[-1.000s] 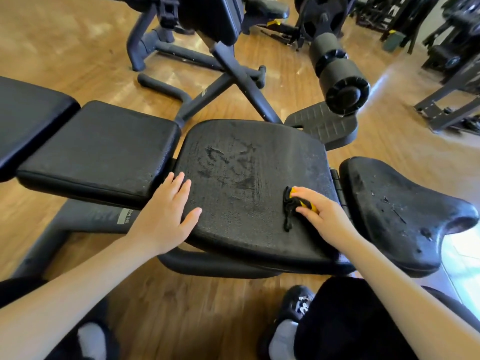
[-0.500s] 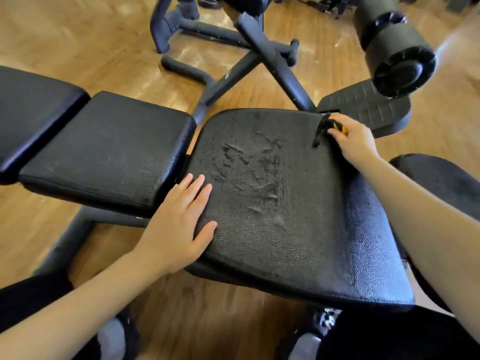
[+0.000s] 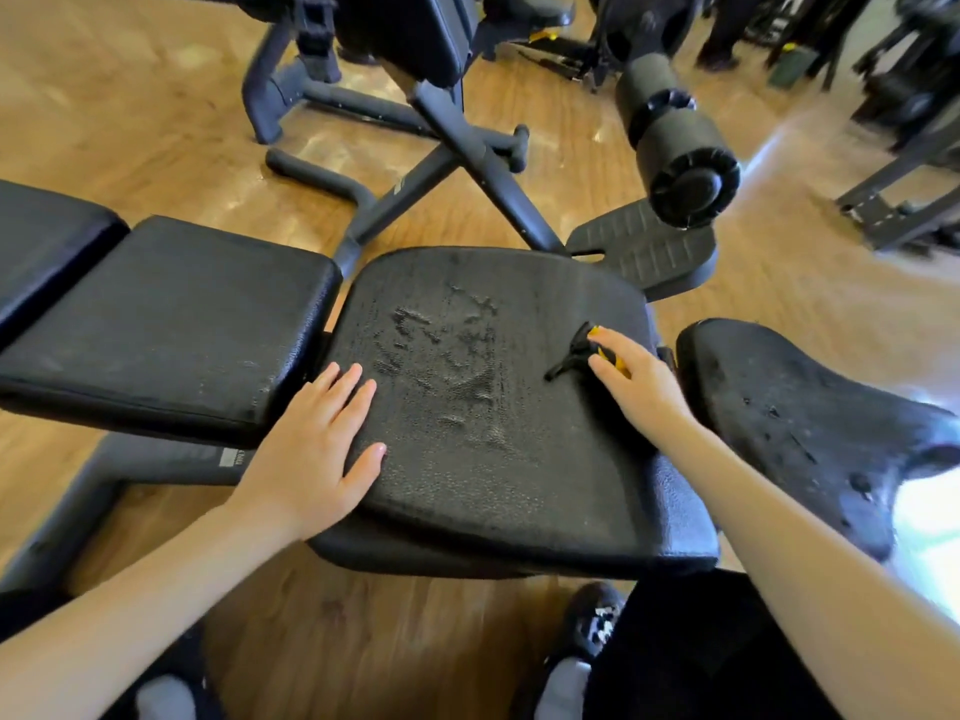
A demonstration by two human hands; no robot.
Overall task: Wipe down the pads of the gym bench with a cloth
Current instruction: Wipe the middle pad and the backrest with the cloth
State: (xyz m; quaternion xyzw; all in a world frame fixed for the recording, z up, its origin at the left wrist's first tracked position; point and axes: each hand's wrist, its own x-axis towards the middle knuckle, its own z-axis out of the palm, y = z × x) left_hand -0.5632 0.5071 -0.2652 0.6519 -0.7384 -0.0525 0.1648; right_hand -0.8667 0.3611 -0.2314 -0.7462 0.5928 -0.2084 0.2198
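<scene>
Nearest, at bottom edge: dark shoe (image 3: 592, 623) with white marking on wooden floor (image 3: 363, 631), beside a dark trouser leg (image 3: 691, 652). Left hand (image 3: 311, 454), flat and palm down on near left corner of middle seat pad (image 3: 498, 475); fingers straight and close together, thumb spread to the right, gripping nothing. Right hand (image 3: 641, 384), on right side of same pad; fingers curled over a small bunched cloth (image 3: 579, 350), black with a yellow part, pressed against the pad surface, a black end sticking out to the left of the fingertips. Middle seat pad: black, textured, with patchy, lighter streaked marks across its centre between the two hands. Right of it, just beside: curved black end pad (image 3: 810, 423), dotted with small specks and scuffs. Left of it, just beside: rectangular black pad (image 3: 171, 324), and further left another black pad (image 3: 47, 241), cut off by the frame edge. Below the pads: dark metal frame rail (image 3: 156, 459) with a small label, unreadable. Beyond the seat: ribbed black footplate (image 3: 644, 246), black foam roller (image 3: 675, 148) above it, crossed dark metal legs (image 3: 457, 148) on the floor. Farthest: blurred dark gym machines (image 3: 893, 85), details not discernible.
</scene>
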